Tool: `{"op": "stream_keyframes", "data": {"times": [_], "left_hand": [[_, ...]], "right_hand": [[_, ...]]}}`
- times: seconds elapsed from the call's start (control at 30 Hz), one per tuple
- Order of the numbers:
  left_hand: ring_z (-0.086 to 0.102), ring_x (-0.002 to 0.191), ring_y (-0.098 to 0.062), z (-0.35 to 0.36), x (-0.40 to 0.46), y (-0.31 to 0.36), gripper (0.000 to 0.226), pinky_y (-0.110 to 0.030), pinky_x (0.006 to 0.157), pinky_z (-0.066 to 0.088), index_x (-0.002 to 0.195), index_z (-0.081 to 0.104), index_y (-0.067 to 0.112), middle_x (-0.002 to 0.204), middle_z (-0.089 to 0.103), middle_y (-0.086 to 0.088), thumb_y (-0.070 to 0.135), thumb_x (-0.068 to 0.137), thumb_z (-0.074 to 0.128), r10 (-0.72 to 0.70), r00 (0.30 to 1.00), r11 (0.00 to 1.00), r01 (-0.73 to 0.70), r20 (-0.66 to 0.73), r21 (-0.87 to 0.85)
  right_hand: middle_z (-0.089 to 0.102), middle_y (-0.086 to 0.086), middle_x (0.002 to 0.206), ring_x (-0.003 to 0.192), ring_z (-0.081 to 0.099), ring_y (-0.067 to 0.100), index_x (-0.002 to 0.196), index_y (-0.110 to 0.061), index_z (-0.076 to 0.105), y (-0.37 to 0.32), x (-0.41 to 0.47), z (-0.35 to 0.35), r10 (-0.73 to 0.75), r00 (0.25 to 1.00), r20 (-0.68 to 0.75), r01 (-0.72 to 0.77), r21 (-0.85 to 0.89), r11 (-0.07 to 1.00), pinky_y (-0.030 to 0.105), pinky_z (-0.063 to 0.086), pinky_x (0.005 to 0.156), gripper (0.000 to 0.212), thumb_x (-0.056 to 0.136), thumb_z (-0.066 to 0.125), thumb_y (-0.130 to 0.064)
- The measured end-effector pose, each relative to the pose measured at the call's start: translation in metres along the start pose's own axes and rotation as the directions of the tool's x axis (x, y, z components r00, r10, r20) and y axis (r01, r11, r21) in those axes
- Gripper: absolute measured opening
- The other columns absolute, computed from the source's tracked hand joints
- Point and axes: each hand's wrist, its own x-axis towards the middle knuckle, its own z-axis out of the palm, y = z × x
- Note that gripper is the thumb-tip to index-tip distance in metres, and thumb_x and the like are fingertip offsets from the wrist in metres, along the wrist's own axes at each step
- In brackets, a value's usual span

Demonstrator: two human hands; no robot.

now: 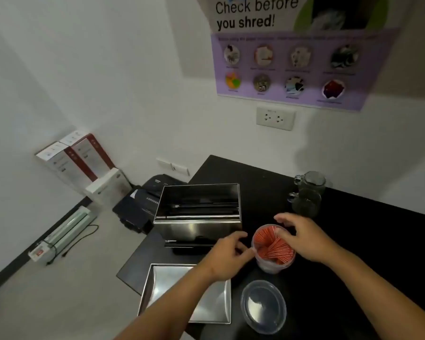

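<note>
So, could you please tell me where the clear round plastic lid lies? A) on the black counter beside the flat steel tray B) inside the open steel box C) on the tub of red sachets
A: the clear round plastic lid rests on the black counter beside the flat steel tray.

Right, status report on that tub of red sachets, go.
Left hand and right hand flank the tub, fingers loose, no closed grip. Tub upright, uncovered, full of red sachets; clear lid lies on the table nearby. Steel box beside, nothing blocking.
</note>
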Motion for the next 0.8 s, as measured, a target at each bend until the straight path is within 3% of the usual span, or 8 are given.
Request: {"op": "stream_keyframes", "data": {"times": [0.07, 0.17, 0.3, 0.47, 0.53, 0.6, 0.73, 0.8], "left_hand": [[0.068, 0.082, -0.007, 0.01, 0.004, 0.005, 0.058, -0.022, 0.072, 0.053, 0.148, 0.053, 0.022, 0.093, 0.073, 0.001, 0.051, 0.099, 0.063, -0.042, 0.999, 0.999, 0.042, -0.034, 0.0], [0.064, 0.071, -0.009, 0.026, 0.009, 0.007, 0.036, -0.039, 0.075, 0.058, 0.131, 0.065, 0.022, 0.096, 0.076, -0.018, 0.041, 0.101, 0.063, -0.07, 0.996, 0.991, 0.063, -0.051, -0.115], [0.062, 0.063, -0.006, 0.028, 0.007, 0.012, 0.028, -0.025, 0.068, 0.053, 0.13, 0.067, 0.013, 0.082, 0.07, -0.009, 0.024, 0.104, 0.061, -0.085, 0.995, 0.976, 0.072, -0.054, -0.207], [0.063, 0.078, -0.009, 0.022, -0.014, 0.021, 0.026, -0.021, 0.078, 0.055, 0.126, 0.07, 0.026, 0.092, 0.072, -0.006, 0.033, 0.101, 0.066, -0.045, 0.992, 0.952, 0.007, -0.12, -0.306], [0.07, 0.093, -0.018, 0.019, -0.027, 0.023, 0.025, -0.023, 0.084, 0.057, 0.125, 0.07, 0.028, 0.108, 0.076, -0.007, 0.034, 0.101, 0.066, -0.045, 0.986, 0.935, -0.015, -0.161, -0.354], [0.07, 0.11, -0.015, 0.016, -0.041, 0.023, 0.025, -0.023, 0.09, 0.057, 0.127, 0.067, 0.031, 0.119, 0.076, 0.0, 0.036, 0.103, 0.063, -0.033, 0.984, 0.927, -0.035, -0.175, -0.373], [0.061, 0.131, -0.01, 0.014, -0.07, 0.019, 0.054, -0.031, 0.107, 0.054, 0.145, 0.054, 0.038, 0.14, 0.066, 0.014, 0.056, 0.095, 0.066, 0.027, 0.982, 0.935, -0.092, -0.189, -0.342], [0.058, 0.134, -0.006, 0.012, -0.084, 0.017, 0.07, -0.025, 0.109, 0.05, 0.149, 0.049, 0.038, 0.143, 0.062, 0.019, 0.06, 0.087, 0.074, 0.064, 0.975, 0.938, -0.132, -0.215, -0.32]], "right_hand": [[0.065, -0.004, 0.138, 0.124, 0.059, 0.01, 0.141, -0.024, 0.061, 0.005, 0.0, 0.0, 0.033, 0.999, -0.009, -0.032, 0.033, 0.999, 0.027, 0.05, 0.1, 0.045, 0.098, 0.068, -0.033], [0.071, -0.002, 0.12, 0.105, 0.068, 0.011, 0.128, -0.023, 0.07, 0.015, -0.001, 0.006, 0.088, 0.995, -0.052, -0.084, 0.069, 0.994, 0.032, 0.058, 0.091, 0.031, 0.099, 0.066, -0.033], [0.076, -0.008, 0.099, 0.088, 0.074, 0.005, 0.11, -0.028, 0.076, 0.015, -0.002, 0.011, 0.123, 0.991, -0.047, -0.113, 0.169, 0.979, 0.034, 0.064, 0.08, 0.017, 0.101, 0.064, -0.033], [0.078, -0.006, 0.093, 0.08, 0.076, 0.006, 0.107, -0.026, 0.078, 0.002, -0.008, 0.003, 0.105, 0.992, -0.065, -0.084, 0.266, 0.96, 0.033, 0.065, 0.076, 0.017, 0.102, 0.062, -0.029], [0.079, -0.005, 0.09, 0.078, 0.077, 0.005, 0.106, -0.024, 0.079, -0.006, -0.013, -0.001, 0.106, 0.991, -0.076, -0.077, 0.315, 0.946, 0.034, 0.066, 0.075, 0.017, 0.101, 0.064, -0.029], [0.08, -0.004, 0.09, 0.078, 0.078, 0.005, 0.107, -0.023, 0.079, -0.017, -0.019, -0.003, 0.093, 0.993, -0.072, -0.061, 0.359, 0.931, 0.028, 0.064, 0.072, 0.017, 0.101, 0.064, -0.028], [0.08, -0.003, 0.09, 0.078, 0.077, 0.003, 0.105, -0.026, 0.078, -0.043, -0.034, 0.002, 0.078, 0.996, -0.044, -0.052, 0.423, 0.905, 0.016, 0.058, 0.064, 0.016, 0.102, 0.062, -0.028], [0.081, -0.002, 0.088, 0.077, 0.078, 0.007, 0.104, -0.025, 0.078, -0.056, -0.04, 0.009, 0.087, 0.996, -0.015, -0.069, 0.474, 0.878, 0.018, 0.059, 0.064, 0.018, 0.103, 0.061, -0.029]]}}
